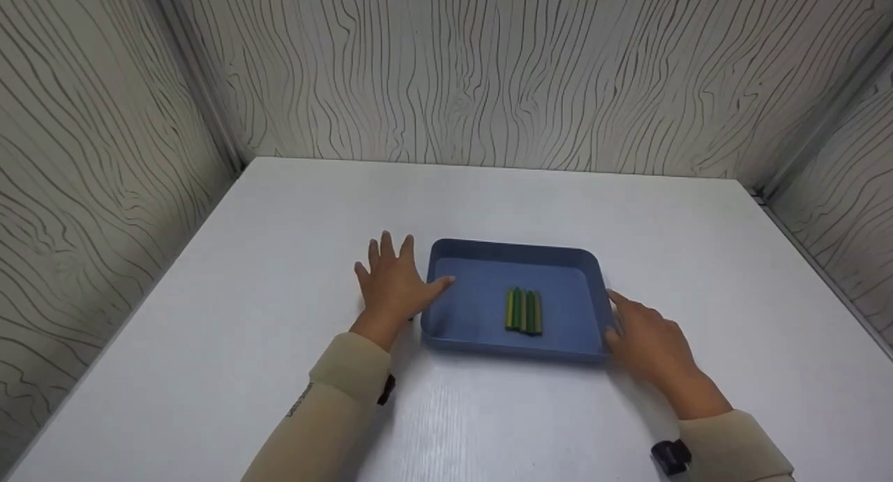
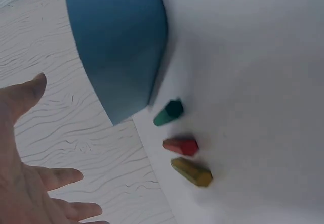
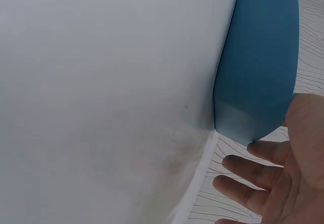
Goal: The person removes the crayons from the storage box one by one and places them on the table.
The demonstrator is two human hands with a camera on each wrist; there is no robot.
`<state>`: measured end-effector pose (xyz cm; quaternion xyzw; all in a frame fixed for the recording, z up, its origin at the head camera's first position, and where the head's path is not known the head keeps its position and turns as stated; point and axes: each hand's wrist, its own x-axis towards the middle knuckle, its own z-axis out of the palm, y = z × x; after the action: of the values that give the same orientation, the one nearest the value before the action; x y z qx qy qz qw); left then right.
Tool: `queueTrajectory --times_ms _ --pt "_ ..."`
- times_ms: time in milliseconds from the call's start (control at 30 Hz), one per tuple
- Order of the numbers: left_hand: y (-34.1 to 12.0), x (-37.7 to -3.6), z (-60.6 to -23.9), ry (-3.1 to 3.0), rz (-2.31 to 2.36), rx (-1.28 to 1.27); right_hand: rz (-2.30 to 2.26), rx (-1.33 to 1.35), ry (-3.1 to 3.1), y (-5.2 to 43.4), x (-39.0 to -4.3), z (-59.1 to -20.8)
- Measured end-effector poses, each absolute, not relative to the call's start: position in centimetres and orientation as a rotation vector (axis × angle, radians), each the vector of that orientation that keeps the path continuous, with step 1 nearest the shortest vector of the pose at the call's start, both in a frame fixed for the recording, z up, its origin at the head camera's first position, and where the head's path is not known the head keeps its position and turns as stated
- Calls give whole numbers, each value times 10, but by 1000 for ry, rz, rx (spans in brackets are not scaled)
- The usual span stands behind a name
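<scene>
A shallow blue tray (image 1: 460, 318) lies on the white table, with several short green and yellow crayon-like sticks (image 1: 523, 312) side by side in it. My left hand (image 1: 394, 287) is spread wide at the tray's left side, its thumb reaching over the rim. Below that hand, three six-sided sticks lie on the table outside the tray: green (image 2: 169, 113), red (image 2: 181, 146) and yellow (image 2: 192, 172). At the tray's right side, my right hand (image 1: 652, 339) has its thumb at the rim and index fingertip at the outer wall; the other fingers are loosely extended.
The white table (image 1: 314, 196) meets a wood-grain patterned panel (image 1: 460, 70) at the back, and similar panels stand at the left (image 1: 84, 154) and right. A dark strap or device (image 1: 672, 457) sits at the right wrist.
</scene>
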<state>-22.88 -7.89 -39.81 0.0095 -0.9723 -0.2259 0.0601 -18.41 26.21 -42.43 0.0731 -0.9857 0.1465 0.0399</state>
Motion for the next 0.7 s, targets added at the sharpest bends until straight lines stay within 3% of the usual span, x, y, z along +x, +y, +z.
queueTrajectory --times_ms 700 --pt "-14 -224 -405 -2987 -551 -155 437 227 -3025 263 -183 -425"
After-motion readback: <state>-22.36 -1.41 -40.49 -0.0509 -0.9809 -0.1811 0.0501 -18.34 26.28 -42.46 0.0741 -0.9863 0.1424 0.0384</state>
